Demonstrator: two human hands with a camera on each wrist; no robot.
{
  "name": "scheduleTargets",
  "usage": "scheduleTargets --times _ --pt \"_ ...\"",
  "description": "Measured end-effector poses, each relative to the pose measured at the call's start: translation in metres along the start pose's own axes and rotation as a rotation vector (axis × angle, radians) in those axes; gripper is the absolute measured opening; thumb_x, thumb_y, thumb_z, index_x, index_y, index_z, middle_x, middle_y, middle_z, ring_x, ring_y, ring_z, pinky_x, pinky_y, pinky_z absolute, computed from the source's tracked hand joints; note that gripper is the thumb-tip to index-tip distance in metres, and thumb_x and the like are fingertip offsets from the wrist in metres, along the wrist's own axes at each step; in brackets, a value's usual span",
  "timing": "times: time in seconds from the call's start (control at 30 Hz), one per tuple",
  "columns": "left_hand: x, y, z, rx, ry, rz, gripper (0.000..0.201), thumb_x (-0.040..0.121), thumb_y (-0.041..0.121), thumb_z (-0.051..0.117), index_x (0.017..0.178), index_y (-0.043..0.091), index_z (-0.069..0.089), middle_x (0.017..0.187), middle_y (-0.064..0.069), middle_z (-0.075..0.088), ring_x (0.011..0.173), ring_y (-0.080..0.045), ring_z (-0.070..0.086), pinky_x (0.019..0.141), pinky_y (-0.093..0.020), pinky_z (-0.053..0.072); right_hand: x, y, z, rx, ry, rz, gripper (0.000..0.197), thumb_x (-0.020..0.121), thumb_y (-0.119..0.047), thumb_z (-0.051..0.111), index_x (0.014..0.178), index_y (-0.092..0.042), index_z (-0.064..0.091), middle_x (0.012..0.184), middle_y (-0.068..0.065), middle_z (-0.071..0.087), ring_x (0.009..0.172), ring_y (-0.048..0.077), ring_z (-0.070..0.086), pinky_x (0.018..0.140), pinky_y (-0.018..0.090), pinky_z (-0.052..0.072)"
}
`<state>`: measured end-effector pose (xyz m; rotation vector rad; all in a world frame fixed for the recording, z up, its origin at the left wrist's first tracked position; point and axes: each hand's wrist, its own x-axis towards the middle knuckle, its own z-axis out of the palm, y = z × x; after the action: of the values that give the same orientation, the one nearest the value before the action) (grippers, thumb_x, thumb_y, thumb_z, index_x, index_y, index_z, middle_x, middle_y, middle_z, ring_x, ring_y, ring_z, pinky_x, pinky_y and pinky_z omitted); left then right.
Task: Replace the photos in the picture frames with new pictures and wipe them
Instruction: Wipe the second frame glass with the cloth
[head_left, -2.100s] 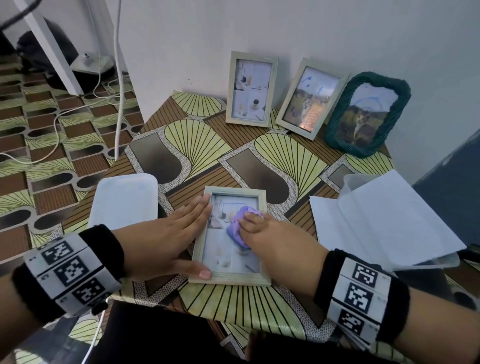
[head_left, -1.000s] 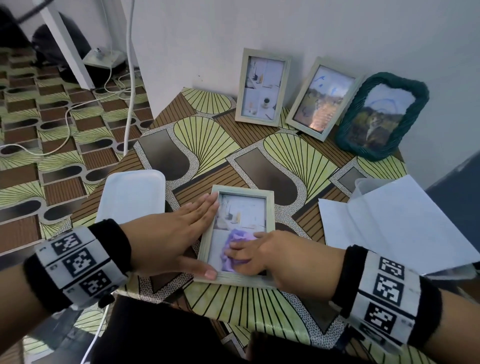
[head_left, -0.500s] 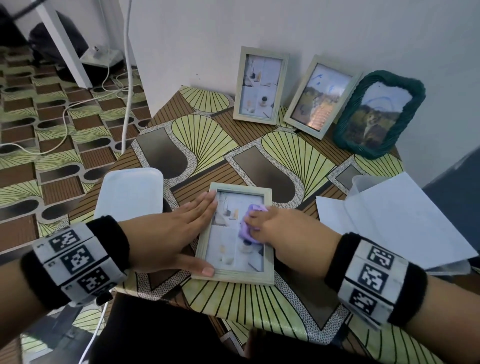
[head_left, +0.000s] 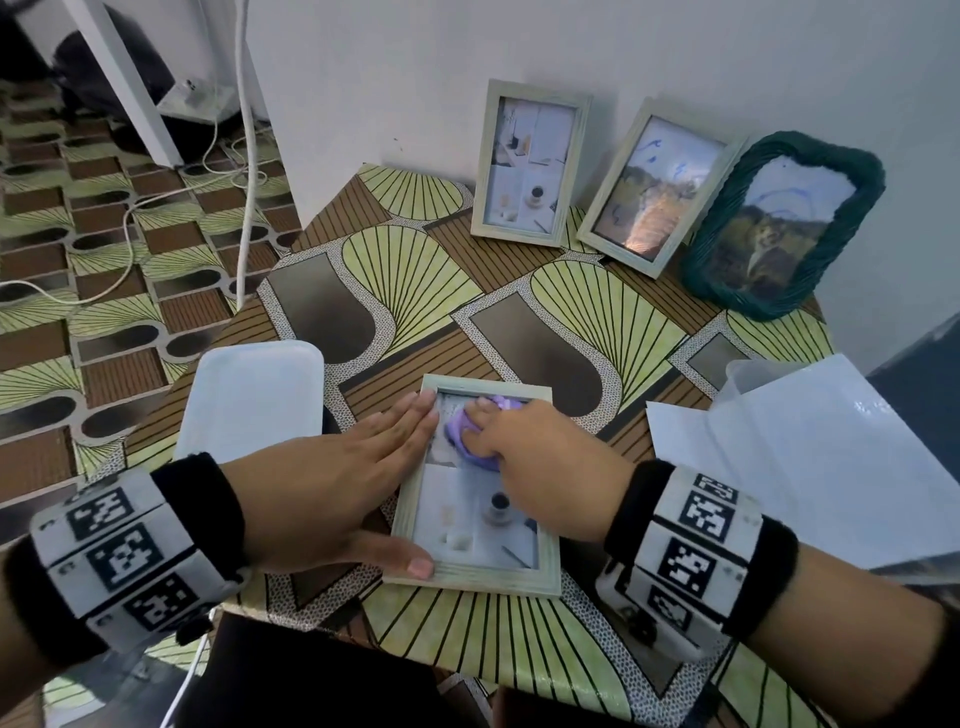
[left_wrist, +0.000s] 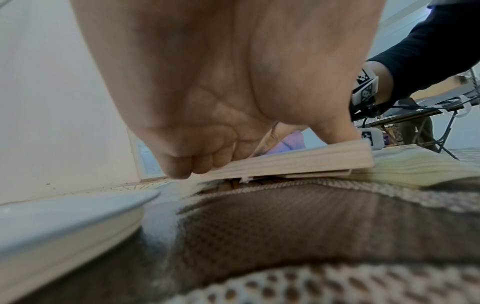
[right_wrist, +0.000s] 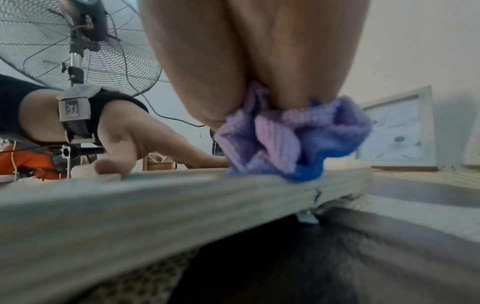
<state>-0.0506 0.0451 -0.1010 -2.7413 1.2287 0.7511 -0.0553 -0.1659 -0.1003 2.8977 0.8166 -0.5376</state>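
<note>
Right hand (head_left: 540, 457) clenched crumpled purple knitted cloth (head_left: 475, 434) on flat pale wooden rectangular frame (head_left: 467, 579); left hand (head_left: 332, 483) flat, fingers straight, pressed frame's left edge.

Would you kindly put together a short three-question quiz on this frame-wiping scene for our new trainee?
1. True or false: the left hand lies flat on the flat-lying frame.
2. What does the right hand hold? A) purple cloth B) pen C) sheet of paper
3. Fill in: counting the green woven frame, ___ frames lean against the wall.

Key:
1. True: straight fingers press its left edge.
2. A: the purple cloth is on the glass, near the far end.
3. Three.
</note>
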Motion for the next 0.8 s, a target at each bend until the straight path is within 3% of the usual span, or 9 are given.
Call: scheduleTargets --times 0.17,0.27,0.37,0.5,0.6,0.7,0.8 --pt "-0.002 0.004 -0.002 0.034 0.005 -0.036 0.114 0.073 0.091 0.019 0.143 0.020 -0.035 0.148 0.005 -0.045 0.129 0.003 -0.045 0.099 -0.012 -0.030 -0.004 -0.011 -0.003 0.070 0.047 -0.097 0.057 0.092 -0.004 0.047 0.148 -0.016 0.040 0.160 0.005 0.027 0.138 0.027 0.039 0.110 0.035 0.036" --pt "-0.004 0.006 -0.002 0.056 0.020 -0.046 0.115 0.072 0.092 0.018 0.144 0.019 -0.033 0.149 0.004 -0.044 0.128 0.001 -0.046 0.098 -0.013 -0.031 -0.012 -0.019 -0.001 0.028 0.033 -0.191 0.051 0.098 -0.010 0.042 0.148 -0.019 0.040 0.160 0.006 0.024 0.136 0.027 0.040 0.108 0.035 0.037" --pt "-0.004 0.008 -0.003 0.062 0.013 -0.051 0.115 0.073 0.091 0.019 0.144 0.017 -0.034 0.148 0.002 -0.045 0.127 0.001 -0.046 0.099 -0.014 -0.030 -0.023 -0.023 0.007 -0.024 -0.026 -0.277 0.046 0.099 -0.011 0.041 0.144 -0.024 0.045 0.156 0.001 0.028 0.129 0.027 0.047 0.101 0.037 0.043" --pt "-0.004 0.008 -0.002 0.056 0.005 -0.050 0.116 0.073 0.090 0.022 0.144 0.017 -0.034 0.148 0.003 -0.045 0.129 -0.001 -0.045 0.100 -0.014 -0.028 -0.038 -0.016 0.019 0.042 -0.046 -0.415 0.051 0.095 -0.005 0.045 0.143 -0.024 0.048 0.159 -0.006 0.028 0.139 0.020 0.040 0.105 0.037 0.040" --pt "-0.005 0.008 -0.001 0.049 0.002 -0.057 0.117 0.071 0.091 0.020 0.145 0.018 -0.033 0.150 0.004 -0.043 0.133 -0.002 -0.042 0.105 -0.016 -0.023 -0.042 -0.003 0.023 0.054 -0.020 -0.418 0.045 0.092 -0.007 0.048 0.133 -0.023 0.057 0.150 -0.007 0.044 0.130 0.019 0.050 0.099 0.036 0.045" --pt "-0.005 0.008 -0.002 0.031 0.001 -0.056 0.117 0.071 0.091 0.022 0.144 0.019 -0.034 0.150 0.005 -0.043 0.132 -0.001 -0.042 0.105 -0.015 -0.023 -0.045 0.001 0.024 -0.098 -0.064 -0.407 0.038 0.089 -0.012 0.051 0.126 -0.018 0.060 0.149 -0.003 0.045 0.128 0.024 0.051 0.097 0.039 0.046" --pt "-0.005 0.008 -0.002 0.018 0.001 -0.052 0.117 0.071 0.091 0.023 0.144 0.019 -0.034 0.149 0.005 -0.043 0.129 0.001 -0.044 0.101 -0.012 -0.025 -0.049 0.003 0.019 -0.156 -0.063 -0.381 0.042 0.088 -0.010 0.049 0.129 -0.014 0.055 0.148 0.006 0.045 0.120 0.029 0.055 0.089 0.042 0.050"
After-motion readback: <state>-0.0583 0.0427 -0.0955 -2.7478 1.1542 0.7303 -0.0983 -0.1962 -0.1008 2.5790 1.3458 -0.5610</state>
